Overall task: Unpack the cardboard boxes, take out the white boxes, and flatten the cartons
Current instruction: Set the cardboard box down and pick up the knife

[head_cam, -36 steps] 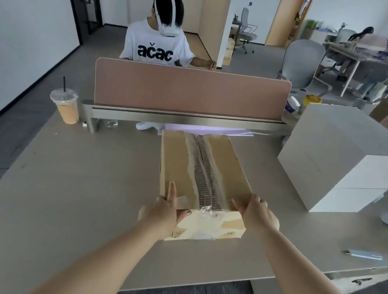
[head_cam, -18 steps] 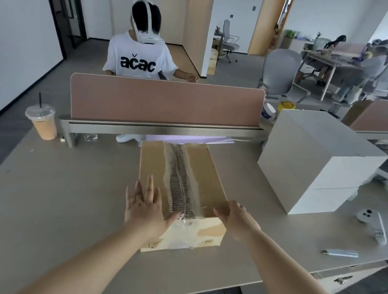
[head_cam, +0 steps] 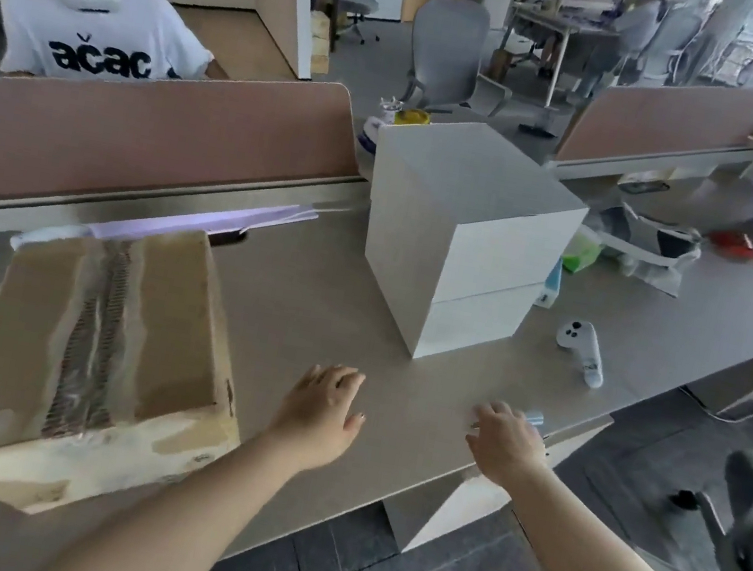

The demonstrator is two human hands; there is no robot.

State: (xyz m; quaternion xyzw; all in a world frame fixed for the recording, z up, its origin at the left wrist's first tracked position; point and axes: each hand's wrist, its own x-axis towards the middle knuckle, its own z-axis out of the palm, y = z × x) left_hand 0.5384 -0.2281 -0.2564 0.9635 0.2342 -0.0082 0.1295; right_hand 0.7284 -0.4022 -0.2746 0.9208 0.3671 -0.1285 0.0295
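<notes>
Head view: left hand (head_cam: 324, 406) and right hand (head_cam: 505, 439), fingers spread, hold nothing.

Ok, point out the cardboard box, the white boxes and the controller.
cardboard box (head_cam: 180, 317), head view, right top flap.
white boxes (head_cam: 473, 174), head view, upper box's top face.
controller (head_cam: 582, 349), head view, middle of its body.

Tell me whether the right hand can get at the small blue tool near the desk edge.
Probably yes: the right hand is open right at the blue tool, and nothing lies between them.
</notes>
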